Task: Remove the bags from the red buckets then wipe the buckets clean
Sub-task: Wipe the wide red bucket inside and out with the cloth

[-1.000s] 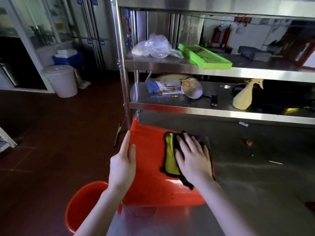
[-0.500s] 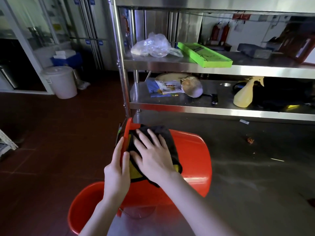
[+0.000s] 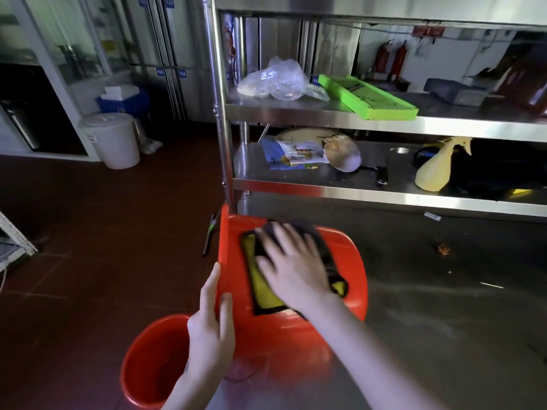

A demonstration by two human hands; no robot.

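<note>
the left hand (image 3: 211, 324) is gripping the rim of the red bucket (image 3: 296, 291), lying sideways at the tabletop's (image 3: 444, 335) left edge, to steady it; the right hand (image 3: 291, 261) is pressing the cloth (image 3: 263, 294) flat, wiping.

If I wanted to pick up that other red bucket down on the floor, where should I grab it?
Grab the red bucket on the floor by its rim, reaching down from above. It stands upright with its mouth open to the top, so the rim is the easiest edge to hook fingers over. No handle shows from here. The near right side sits under the left hand, so the left part of the rim is freer.
</note>
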